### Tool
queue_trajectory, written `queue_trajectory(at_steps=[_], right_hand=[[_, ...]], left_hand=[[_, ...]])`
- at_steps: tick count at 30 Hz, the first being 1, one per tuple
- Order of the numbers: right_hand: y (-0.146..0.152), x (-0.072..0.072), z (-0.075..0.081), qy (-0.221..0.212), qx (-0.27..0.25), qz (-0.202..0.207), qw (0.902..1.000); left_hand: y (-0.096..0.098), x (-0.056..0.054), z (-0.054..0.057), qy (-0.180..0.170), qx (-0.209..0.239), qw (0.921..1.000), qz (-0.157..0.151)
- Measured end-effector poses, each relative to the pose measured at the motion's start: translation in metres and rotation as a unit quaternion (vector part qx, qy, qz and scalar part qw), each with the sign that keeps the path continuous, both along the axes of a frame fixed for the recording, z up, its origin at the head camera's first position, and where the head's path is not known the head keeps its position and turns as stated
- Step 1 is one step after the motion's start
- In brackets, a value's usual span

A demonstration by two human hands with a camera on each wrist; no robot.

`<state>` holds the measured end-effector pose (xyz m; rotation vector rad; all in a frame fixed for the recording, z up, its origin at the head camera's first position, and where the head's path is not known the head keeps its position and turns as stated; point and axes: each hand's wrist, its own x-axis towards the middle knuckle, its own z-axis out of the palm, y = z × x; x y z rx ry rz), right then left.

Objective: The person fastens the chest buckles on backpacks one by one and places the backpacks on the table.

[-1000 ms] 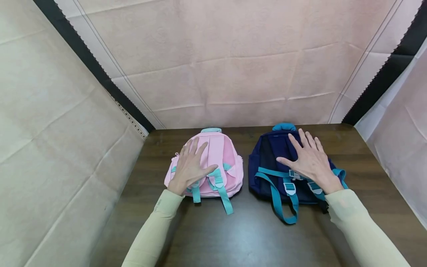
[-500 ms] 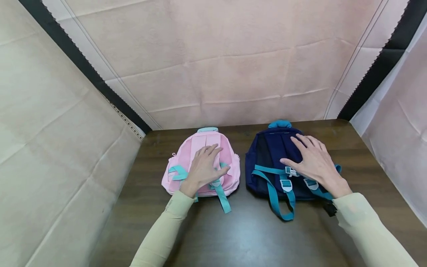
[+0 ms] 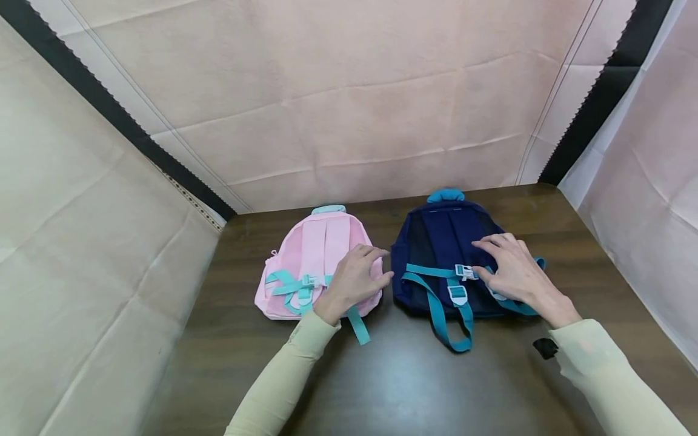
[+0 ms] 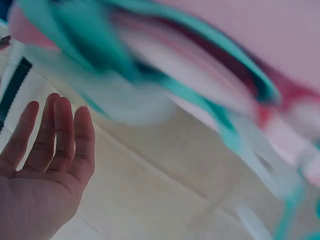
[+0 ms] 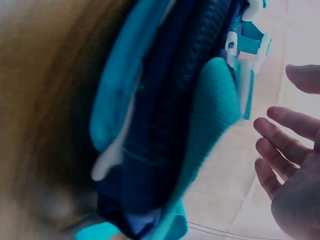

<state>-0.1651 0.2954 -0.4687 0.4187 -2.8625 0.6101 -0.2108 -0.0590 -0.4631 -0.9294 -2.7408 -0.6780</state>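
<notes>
A small pink backpack [image 3: 289,254] with mint straps lies on the left, straps side up. Over its right part hovers my left hand [image 3: 357,278], fingers extended and loosely bent, holding nothing; the left wrist view shows the palm apart from the blurred pink fabric. To the right lies a navy backpack [image 3: 436,236] with teal straps and a white buckle [image 3: 465,272]. My right hand [image 3: 509,272] is above its right side near the buckle. In the right wrist view, the right hand's fingers are relaxed and stand apart from the bag.
Both bags lie on a dark wooden table [image 3: 403,387], near its back edge. Pale fabric walls [image 3: 354,109] enclose the back and both sides. A small black object [image 3: 545,348] shows beside the right sleeve.
My left hand has moved rightward across the pink backpack, uncovering its left straps and buckle. My right hand has shifted down slightly, its fingers bending more. The head view has turned a little.
</notes>
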Motion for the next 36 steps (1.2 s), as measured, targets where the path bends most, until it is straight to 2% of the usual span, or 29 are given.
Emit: queue_trajectory(at_steps=[3,11,21,29,36], right_hand=[[0.000,0.001,-0.003,-0.021,-0.007,0.002,0.9997],[0.002,0.002,-0.012,-0.046,-0.015,0.005,0.9988],[-0.001,0.001,-0.018,-0.055,-0.005,0.019,0.9983],[-0.002,0.000,-0.024,-0.051,0.001,0.028,0.9983],[-0.002,0.000,-0.029,-0.039,-0.007,0.032,0.9987]], left_hand=[[0.012,0.004,0.000,-0.018,0.006,0.9997,-0.012],[0.044,0.008,-0.002,-0.034,-0.010,0.9989,-0.033],[0.081,0.004,-0.006,-0.052,-0.045,0.9965,-0.049],[0.103,-0.002,-0.009,-0.062,-0.072,0.9938,-0.058],[0.120,-0.005,-0.016,-0.064,-0.087,0.9914,-0.073]])
